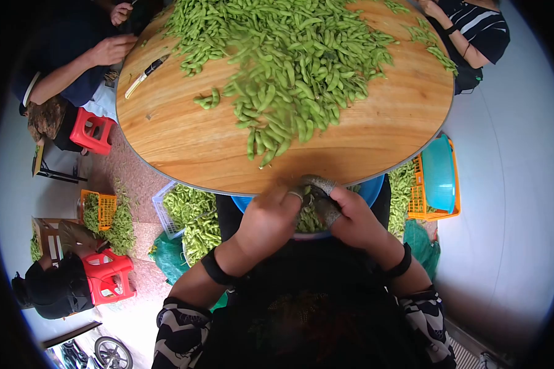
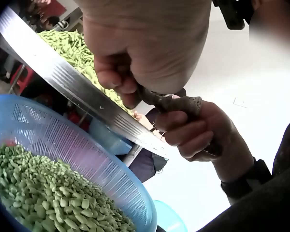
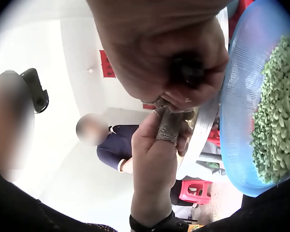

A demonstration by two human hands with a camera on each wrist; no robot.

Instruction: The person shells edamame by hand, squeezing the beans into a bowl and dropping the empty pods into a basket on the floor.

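Note:
In the head view, my left hand (image 1: 269,216) and right hand (image 1: 358,222) meet at the table edge above a blue basket (image 1: 373,189). My right hand (image 3: 203,58) curls round a dark handle-like object (image 3: 187,70), whose end shows in the right wrist view. Grey covers (image 2: 186,105) wrap its thumb and finger. A grey cover (image 3: 169,126) also wraps a digit of my left hand (image 3: 154,154). The left fingers are curled and pinch something small against the right fingertips; what it is stays hidden. Shelled green beans (image 2: 63,198) lie in the basket below.
A heap of green pods (image 1: 289,67) covers much of the round wooden table (image 1: 184,135). A knife (image 1: 146,76) lies near its left edge. People sit at both sides. Pod-filled containers, an orange crate (image 1: 417,195) and red stools (image 1: 92,131) stand around the table.

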